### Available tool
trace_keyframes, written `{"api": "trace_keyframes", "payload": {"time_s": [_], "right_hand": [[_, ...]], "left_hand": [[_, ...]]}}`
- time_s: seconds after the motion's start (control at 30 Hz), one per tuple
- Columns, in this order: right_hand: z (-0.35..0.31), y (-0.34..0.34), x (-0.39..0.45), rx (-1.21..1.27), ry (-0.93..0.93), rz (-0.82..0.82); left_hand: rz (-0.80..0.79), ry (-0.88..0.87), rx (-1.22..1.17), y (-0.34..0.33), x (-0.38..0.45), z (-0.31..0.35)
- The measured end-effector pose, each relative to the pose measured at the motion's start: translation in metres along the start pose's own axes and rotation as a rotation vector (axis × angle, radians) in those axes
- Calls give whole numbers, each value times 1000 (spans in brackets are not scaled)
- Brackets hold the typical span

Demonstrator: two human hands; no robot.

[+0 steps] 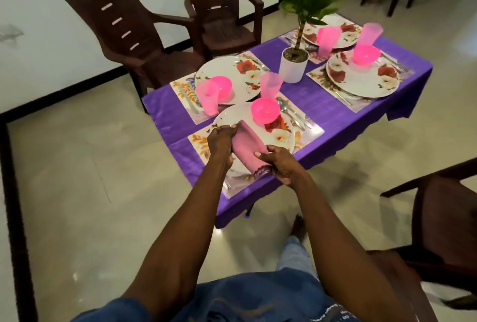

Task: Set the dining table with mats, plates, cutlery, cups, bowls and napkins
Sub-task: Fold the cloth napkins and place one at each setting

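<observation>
Right now, low in the middle of the frame, both my hands hold a folded pink napkin (248, 146) over the nearest plate (284, 138). My left hand (220, 142) pinches the napkin's upper left edge, fingers curled around the fold, and my right hand (282, 164) grips its lower right end, thumb on top and fingers wrapped beneath. That plate, white with red flowers, lies on a floral mat (312, 129) at the near edge of the table, which is covered in a purple cloth (335, 112). A pink bowl (265, 110) sits on the plate's far side, a pink cup (270, 85) stands just beyond it, and cutlery (293, 115) lies on the mat to the right of the plate. Further up and left, a second plate (232, 71) carries another pink bowl (222, 86) with a cup (207, 97) beside it. Near the middle of the table stands a white pot (293, 67) with a green plant. Toward the upper right are two more settings, each with a flowered plate, a pink bowl or cup, and cutlery. Brown plastic chairs (134, 35) stand behind the table at the upper left, against a white wall.
</observation>
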State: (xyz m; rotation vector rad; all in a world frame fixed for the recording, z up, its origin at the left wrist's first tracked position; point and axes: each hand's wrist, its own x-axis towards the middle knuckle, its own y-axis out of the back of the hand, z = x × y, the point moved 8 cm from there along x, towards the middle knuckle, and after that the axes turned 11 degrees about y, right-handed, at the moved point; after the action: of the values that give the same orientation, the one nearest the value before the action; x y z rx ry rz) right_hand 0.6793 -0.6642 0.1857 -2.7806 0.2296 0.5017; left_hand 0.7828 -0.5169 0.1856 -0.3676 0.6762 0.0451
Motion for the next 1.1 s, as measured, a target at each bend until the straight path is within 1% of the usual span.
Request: {"api": "trace_keyframes", "payload": {"time_s": [0.07, 0.13, 0.23, 0.3, 0.37, 0.43, 0.5, 0.57, 0.6, 0.67, 0.77, 0.87, 0.97, 1.03, 1.1], "right_hand": [[-17, 25, 23, -4, 12, -25], [-34, 55, 42, -15, 5, -58], [-67, 115, 68, -54, -25, -106], [-87, 155, 82, -78, -16, -70], [-107, 201, 98, -134, 18, 17], [-123, 236, 114, -203, 42, 81], [-135, 258, 130, -249, 55, 88], [-143, 271, 145, -290, 64, 45], [-146, 276, 153, -301, 72, 27], [-149, 284, 168, -250, 58, 29], [-149, 290, 197, -196, 18, 35], [-146, 290, 227, -265, 11, 42], [-139, 289, 250, -349, -7, 80], [-135, 284, 266, -388, -14, 77], [-132, 278, 281, -423, -16, 60]], "left_hand": [[-11, -54, 1, -37, 13, 4], [-67, -77, 35, -78, 26, 3], [-172, 20, 84, -154, 50, -20], [-182, 110, 122, -196, 61, -36], [-176, 179, 165, -238, 68, -46], [-183, 204, 163, -268, 72, -51], [-179, 192, 195, -287, 77, -54], [-159, 177, 190, -299, 85, -60], [-123, 167, 162, -303, 91, -61], [-61, 147, 121, -305, 104, -63], [-18, 120, 172, -314, 126, -60], [7, 111, 198, -317, 143, -56], [114, 99, 212, -308, 160, -54], [232, 40, 295, -301, 164, -48], [374, -103, 513, -298, 159, -34]]}}
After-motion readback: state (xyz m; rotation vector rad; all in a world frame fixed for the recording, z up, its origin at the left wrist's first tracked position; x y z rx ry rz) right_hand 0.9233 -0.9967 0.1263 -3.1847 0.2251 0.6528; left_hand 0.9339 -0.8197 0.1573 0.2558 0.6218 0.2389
